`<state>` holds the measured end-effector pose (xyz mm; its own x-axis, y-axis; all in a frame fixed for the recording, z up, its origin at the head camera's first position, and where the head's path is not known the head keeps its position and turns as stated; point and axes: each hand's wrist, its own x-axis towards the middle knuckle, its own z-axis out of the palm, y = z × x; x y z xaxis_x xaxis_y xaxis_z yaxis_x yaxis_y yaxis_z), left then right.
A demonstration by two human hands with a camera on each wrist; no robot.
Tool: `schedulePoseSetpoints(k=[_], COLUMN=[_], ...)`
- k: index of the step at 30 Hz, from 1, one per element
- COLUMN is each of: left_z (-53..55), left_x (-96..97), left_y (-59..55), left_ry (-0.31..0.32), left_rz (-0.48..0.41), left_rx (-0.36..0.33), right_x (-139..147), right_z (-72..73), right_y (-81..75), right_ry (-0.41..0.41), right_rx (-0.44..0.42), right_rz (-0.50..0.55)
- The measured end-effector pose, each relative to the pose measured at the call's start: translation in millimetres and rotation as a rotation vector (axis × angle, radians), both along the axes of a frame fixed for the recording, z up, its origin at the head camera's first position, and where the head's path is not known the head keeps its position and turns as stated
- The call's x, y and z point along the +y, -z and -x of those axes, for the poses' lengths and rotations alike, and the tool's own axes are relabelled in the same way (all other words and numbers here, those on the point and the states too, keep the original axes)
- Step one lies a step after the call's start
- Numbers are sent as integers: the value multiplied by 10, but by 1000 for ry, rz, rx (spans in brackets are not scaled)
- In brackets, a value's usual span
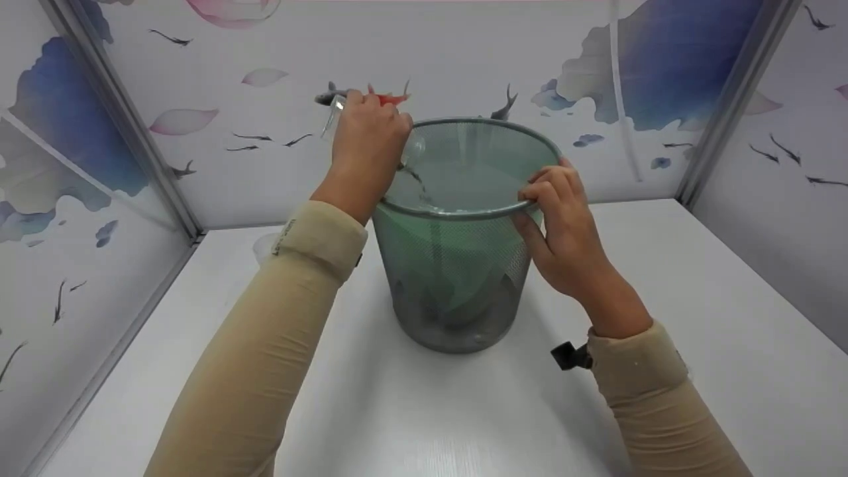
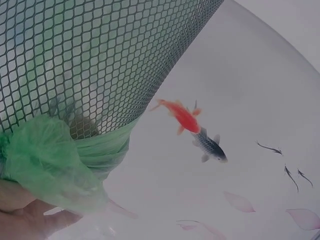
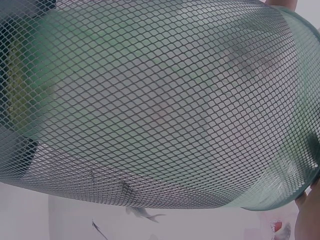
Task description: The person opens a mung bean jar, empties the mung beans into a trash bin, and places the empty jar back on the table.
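Observation:
A grey wire-mesh wastebasket [image 1: 457,311] stands upright on the white table, lined with a thin green plastic bag [image 2: 50,155]. At its left rim, my left hand [image 1: 371,132] grips bunched bag film, seen gathered over the mesh in the left wrist view; a clear, shiny bit [image 1: 334,112] sticks out left of the fingers. My right hand [image 1: 563,225] holds the right rim, thumb outside and fingers over the top edge. Inside the basket the bag hangs loosely toward the bottom. The left fingertips are hidden in the head view.
A white table [image 1: 430,424] carries the basket, with a see-through round item [image 1: 265,248] partly behind the left forearm. Printed panels with fish and petals close off the back [image 1: 437,40] and both sides, joined by metal posts [image 1: 126,119].

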<state>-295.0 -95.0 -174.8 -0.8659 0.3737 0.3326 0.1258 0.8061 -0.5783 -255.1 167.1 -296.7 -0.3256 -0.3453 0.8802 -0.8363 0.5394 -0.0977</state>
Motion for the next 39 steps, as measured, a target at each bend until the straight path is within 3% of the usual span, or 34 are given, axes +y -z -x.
schedulePoseSetpoints(k=[13, 31, 39], left_z=[12, 39, 40], left_x=[15, 59, 57], left_y=[-1, 13, 12], left_ry=[13, 24, 36], left_rz=[48, 100, 121], left_rx=[19, 77, 66], right_x=[-12, 5, -6], right_z=[9, 17, 9], right_y=[4, 13, 9], right_ry=[-29, -7, -19], right_rx=[18, -1, 0], right_rz=[33, 12, 30])
